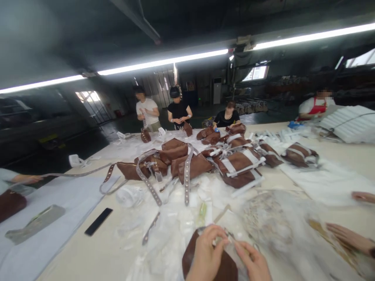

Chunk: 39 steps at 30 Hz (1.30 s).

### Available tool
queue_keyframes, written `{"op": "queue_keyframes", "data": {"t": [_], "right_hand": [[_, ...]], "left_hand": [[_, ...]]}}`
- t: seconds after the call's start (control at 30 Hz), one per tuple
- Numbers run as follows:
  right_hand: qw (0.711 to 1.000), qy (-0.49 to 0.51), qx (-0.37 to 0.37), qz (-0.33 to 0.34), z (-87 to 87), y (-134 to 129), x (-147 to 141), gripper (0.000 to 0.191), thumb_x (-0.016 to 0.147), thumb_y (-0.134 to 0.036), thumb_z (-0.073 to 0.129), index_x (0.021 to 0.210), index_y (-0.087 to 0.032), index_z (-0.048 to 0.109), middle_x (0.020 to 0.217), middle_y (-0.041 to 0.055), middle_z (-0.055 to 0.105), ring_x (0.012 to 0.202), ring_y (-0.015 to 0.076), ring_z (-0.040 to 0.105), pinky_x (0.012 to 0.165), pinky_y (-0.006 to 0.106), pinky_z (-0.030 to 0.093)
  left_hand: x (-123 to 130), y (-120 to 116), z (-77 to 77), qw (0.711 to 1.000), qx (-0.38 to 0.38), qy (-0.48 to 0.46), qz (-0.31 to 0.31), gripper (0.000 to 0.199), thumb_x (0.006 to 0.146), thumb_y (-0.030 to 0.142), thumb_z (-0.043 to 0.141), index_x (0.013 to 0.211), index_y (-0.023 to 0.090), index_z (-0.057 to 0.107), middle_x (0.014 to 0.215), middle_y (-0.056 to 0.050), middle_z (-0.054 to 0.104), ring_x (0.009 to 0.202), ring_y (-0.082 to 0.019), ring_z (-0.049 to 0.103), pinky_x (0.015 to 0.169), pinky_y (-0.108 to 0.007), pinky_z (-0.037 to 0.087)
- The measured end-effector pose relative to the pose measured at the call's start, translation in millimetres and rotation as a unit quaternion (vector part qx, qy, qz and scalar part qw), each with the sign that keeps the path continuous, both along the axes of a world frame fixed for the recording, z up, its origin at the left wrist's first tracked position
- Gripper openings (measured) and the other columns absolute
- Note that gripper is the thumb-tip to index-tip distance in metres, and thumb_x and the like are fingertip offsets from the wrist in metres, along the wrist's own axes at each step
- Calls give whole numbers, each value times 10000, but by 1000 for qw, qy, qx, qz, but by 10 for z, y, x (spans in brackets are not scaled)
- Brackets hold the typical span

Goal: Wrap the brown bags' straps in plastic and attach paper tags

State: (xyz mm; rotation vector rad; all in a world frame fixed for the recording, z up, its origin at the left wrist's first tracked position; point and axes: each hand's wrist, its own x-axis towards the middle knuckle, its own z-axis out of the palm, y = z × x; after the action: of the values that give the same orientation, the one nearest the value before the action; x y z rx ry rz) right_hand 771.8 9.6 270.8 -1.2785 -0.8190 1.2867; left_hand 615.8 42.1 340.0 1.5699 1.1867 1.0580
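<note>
A brown bag [189, 249] lies at the table's near edge, partly hidden behind my hands. My left hand [206, 251] is closed in a pinch above it. Close beside it, my right hand [252, 260] pinches too, its fingertips almost meeting those of the left. Between them shows something small and pale with a dark, metal-like part, too blurred to name. Just beyond my hands lie a yellow-green packet [202, 212] and crumpled clear plastic. A short grey studded strap [151, 229] rests to the left.
Brown bags [191, 166] with studded straps [187, 179] are heaped mid-table. A black phone [99, 221] and a white roll [129, 195] lie left. Plastic bags [269, 214] spread right, near a co-worker's hands [350, 236]. Another person's hand [29, 179] holds a strap at left; several people work opposite.
</note>
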Motion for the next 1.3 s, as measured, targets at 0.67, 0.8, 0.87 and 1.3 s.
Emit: {"op": "queue_keyframes", "data": {"t": [0.67, 0.8, 0.87, 1.3], "right_hand": [[992, -99, 15, 81, -162, -569, 597, 342, 910, -448, 640, 1152, -212, 696, 860, 30, 715, 763, 193, 654, 746, 316, 526], [994, -46, -78, 67, -312, -554, 640, 365, 869, -530, 670, 982, -189, 735, 587, -28, 591, 498, 126, 502, 522, 249, 418], [992, -61, -102, 45, -365, -568, 724, 377, 853, -550, 676, 832, -179, 739, 525, -38, 540, 456, 107, 441, 476, 234, 355], [932, -290, -216, 13, -1656, -194, 1784, 241, 720, -378, 662, 596, -181, 725, 576, 32, 641, 620, 189, 571, 563, 265, 409]], "left_hand": [[791, -222, -704, 951, -252, -123, -131, 188, 793, 350, 749, 794, 174, 683, 663, -23, 689, 554, -148, 605, 543, -251, 477], [785, -129, -984, 955, -270, -97, -74, 234, 810, 394, 725, 821, 166, 678, 604, -4, 659, 541, -140, 592, 549, -239, 451], [794, -99, -1143, 958, -264, -83, -73, 233, 800, 387, 730, 784, 160, 677, 618, -2, 648, 565, -132, 582, 576, -235, 444], [1349, 392, -1947, 926, -177, 196, -269, 164, 865, 125, 562, 852, 152, 723, 946, -109, 748, 893, -207, 666, 932, -350, 503]]}}
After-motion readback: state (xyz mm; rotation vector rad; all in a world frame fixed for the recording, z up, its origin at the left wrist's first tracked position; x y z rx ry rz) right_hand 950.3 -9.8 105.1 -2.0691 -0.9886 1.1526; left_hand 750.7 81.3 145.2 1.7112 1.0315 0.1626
